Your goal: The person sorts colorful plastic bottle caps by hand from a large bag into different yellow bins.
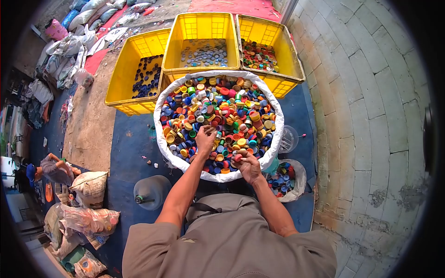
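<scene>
A round white-rimmed sack [162,143] full of mixed coloured bottle caps [222,106] stands in front of me. My left hand [206,139] is over the middle of the caps, its fingers bent together; whatever they may hold is too small to name. At the sack's near right edge, my right hand [248,166] has its fingers closed on a red cap [238,158]. Beyond the sack are three yellow crates: the left crate [116,88] holds dark blue caps, the middle crate [201,70] pale blue ones, and the right crate [296,65] red, green and orange ones.
A smaller sack of caps [300,180] is at the right, near a clear container [288,139]. To my left lies a large clear bottle [152,192]. A block wall [371,116] runs along the right. Another person [58,170] and filled sacks [90,187] are at far left.
</scene>
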A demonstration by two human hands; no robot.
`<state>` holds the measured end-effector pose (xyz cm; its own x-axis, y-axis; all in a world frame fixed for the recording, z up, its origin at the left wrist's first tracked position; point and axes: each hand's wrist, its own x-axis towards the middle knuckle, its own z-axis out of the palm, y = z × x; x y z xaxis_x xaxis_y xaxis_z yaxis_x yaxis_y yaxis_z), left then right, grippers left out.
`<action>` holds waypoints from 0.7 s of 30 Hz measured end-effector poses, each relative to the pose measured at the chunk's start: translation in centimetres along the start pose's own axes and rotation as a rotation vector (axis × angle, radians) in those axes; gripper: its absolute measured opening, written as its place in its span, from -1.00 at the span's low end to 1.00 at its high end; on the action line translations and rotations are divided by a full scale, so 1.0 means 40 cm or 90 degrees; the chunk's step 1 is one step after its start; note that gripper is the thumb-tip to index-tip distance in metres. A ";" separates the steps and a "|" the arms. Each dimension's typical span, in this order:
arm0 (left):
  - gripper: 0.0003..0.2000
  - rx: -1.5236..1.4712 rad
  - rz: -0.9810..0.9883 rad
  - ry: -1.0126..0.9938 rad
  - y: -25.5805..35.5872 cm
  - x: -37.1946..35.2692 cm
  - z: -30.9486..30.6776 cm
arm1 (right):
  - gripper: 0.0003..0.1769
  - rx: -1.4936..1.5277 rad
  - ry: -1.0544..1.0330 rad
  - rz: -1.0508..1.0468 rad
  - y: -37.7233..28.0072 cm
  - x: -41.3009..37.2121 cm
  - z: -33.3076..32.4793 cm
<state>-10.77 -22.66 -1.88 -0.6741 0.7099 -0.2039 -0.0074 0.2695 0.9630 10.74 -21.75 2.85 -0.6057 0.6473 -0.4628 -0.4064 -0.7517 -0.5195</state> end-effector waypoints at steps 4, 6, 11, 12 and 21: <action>-0.57 0.157 0.042 0.076 -0.008 0.042 0.045 | -0.70 0.060 0.082 -0.005 0.009 -0.047 -0.043; -0.59 0.181 0.041 0.089 0.012 0.040 0.059 | -0.69 0.064 0.086 0.000 0.004 -0.066 -0.053; -0.61 0.285 -0.004 0.102 0.039 0.036 0.085 | -0.69 0.070 0.107 0.003 0.005 -0.098 -0.073; -0.61 0.306 0.007 0.115 0.036 0.039 0.091 | -0.72 0.096 0.109 0.002 0.004 -0.101 -0.076; -0.71 0.268 -0.048 0.160 0.034 0.062 0.097 | -0.72 0.050 0.111 -0.003 -0.008 -0.105 -0.090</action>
<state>-9.57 -18.00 -1.74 -0.8412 0.5128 -0.1714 0.2004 0.5901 0.7821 15.87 -23.77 2.37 -0.4787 0.6579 -0.5814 -0.4655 -0.7516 -0.4672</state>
